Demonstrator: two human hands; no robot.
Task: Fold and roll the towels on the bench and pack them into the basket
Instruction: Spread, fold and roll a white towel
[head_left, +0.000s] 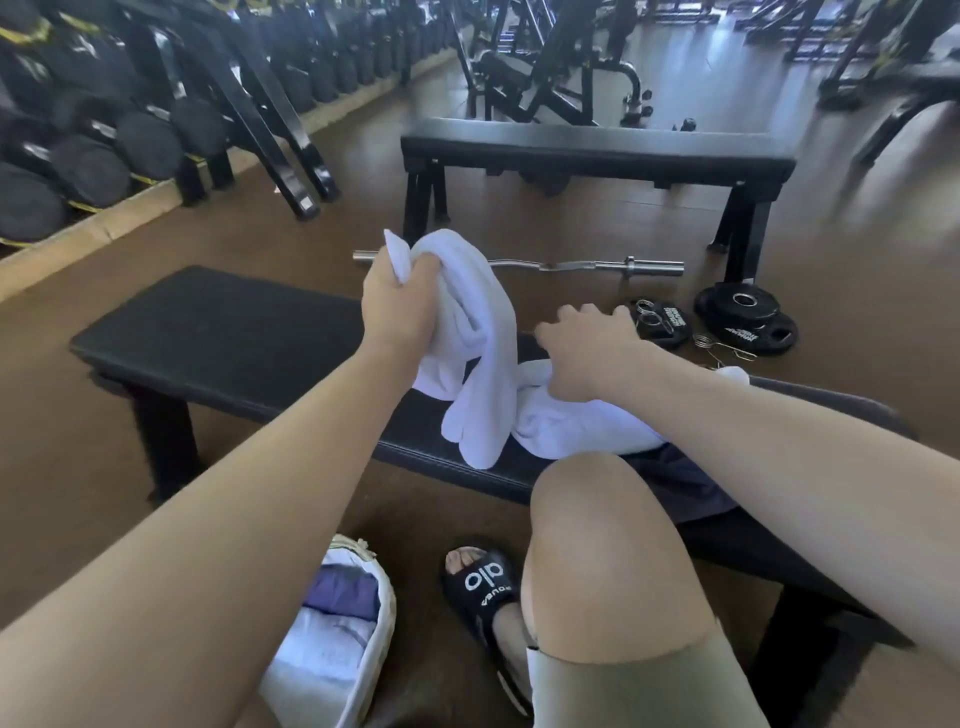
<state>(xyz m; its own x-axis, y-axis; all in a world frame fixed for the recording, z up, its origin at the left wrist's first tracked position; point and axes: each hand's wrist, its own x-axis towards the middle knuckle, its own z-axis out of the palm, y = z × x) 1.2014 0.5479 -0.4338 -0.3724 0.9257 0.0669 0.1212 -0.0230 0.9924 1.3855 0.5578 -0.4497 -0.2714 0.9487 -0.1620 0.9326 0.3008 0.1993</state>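
We note the left hand (397, 306) clenched on a bunched white towel (467, 332) lifted at frame centre, its tail trailing onto the bench (234, 332), while the right hand (587, 353) grips the crumpled remainder there. The basket (382, 587), lower centre on the floor, already holds rolled towels; this one remains unfolded. Bare bench lies left of centre for folding.

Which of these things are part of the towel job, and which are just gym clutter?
Job: crumpled white towel, gripped by left hand and right hand; black padded bench; white woven basket.

Clutter: chrome curl bar; black weight plates; second black bench.
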